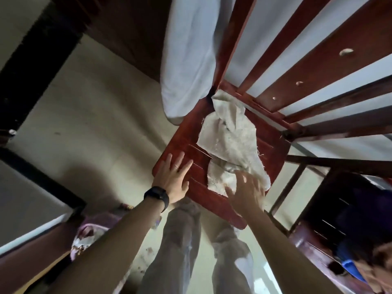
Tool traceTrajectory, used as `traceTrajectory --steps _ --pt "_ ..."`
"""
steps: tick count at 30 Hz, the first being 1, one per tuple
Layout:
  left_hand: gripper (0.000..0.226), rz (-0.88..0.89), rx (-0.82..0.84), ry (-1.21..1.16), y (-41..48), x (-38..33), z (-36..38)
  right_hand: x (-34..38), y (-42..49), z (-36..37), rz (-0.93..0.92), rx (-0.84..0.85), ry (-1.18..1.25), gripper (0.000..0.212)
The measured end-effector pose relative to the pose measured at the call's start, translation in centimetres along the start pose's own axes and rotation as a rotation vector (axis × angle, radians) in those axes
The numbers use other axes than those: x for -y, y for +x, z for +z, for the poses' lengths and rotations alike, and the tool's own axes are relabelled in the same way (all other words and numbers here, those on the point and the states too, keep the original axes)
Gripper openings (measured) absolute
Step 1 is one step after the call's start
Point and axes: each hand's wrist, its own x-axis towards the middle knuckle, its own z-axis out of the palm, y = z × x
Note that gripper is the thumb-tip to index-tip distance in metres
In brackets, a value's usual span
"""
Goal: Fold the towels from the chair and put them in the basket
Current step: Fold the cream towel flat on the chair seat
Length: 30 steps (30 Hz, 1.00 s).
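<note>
Reaching: both hands stretch toward the seat of the red wooden chair (182,149), seen from above by the person standing in front of it.
Left hand: the left hand (174,177), a dark watch (157,197) on its wrist, is spread flat and open over the bare near-left part of the seat, holding nothing.
Right hand: the right hand (247,188) is blurred, fingers spread, lying on or just over the near edge of the towel; whether it has closed on the cloth cannot be told.
Towel: one crumpled off-white towel (231,143) with frayed edges lies unfolded across the seat, running from the back corner to the front.
Other cloth: a pale blue sheet (186,60) hangs beside the chair back; whether it belongs to the task is unclear.
Basket: a lilac basket (93,225) with some pale cloth inside sits on the floor to the person's left, partly hidden by the left forearm.
Progress: judging by this, the towel on the seat is not yet folded; picking up, folding and putting it in the basket are all left.
</note>
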Motion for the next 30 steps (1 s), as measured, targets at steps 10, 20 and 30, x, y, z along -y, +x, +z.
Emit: traceTrajectory --steps 10,20,30 --pt "0.078 0.012 0.144 0.104 1.0 -0.9 -2.5 0.7 -5.1 -2.4 -0.043 -0.105 0.215 0.02" --pt "0.018 0.69 -0.213 -0.281 -8.1 -11.1 -19.5 0.6 -17.2 -14.5 -0.182 -0.426 0.501 0.025" --pt "0.019 0.561 -0.301 -0.465 -20.6 -16.8 -32.5 -2.9 -28.9 -23.0 -0.056 -0.312 0.169 0.03"
